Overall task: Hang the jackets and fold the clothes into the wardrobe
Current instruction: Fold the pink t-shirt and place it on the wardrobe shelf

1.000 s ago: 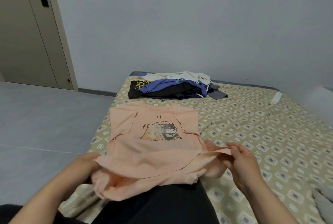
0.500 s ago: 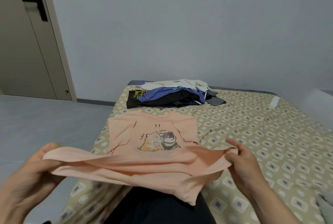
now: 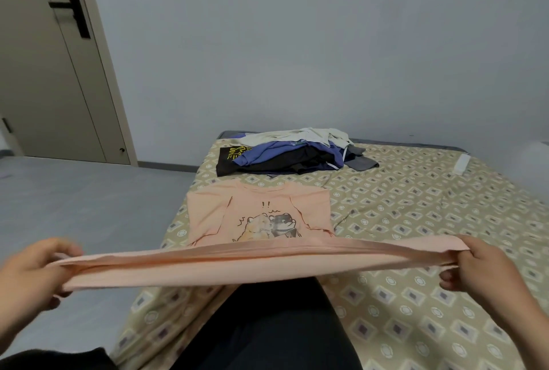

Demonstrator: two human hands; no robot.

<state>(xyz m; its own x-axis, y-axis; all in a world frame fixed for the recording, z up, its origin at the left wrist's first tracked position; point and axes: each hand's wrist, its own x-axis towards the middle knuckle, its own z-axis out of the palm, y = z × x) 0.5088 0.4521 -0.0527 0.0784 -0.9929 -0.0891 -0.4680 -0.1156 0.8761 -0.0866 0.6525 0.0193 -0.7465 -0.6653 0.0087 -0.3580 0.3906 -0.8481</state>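
T-shirt pulled taut; left hand, right hand farther apart.

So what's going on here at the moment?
A person is partway through folding a peach T-shirt on the bed. The left hand and right hand each grip one end of its lower edge, stretched taut and lifted, while the collar end lies flat with the cartoon print up. A pile of other clothes waits farther back. No wardrobe is in view.
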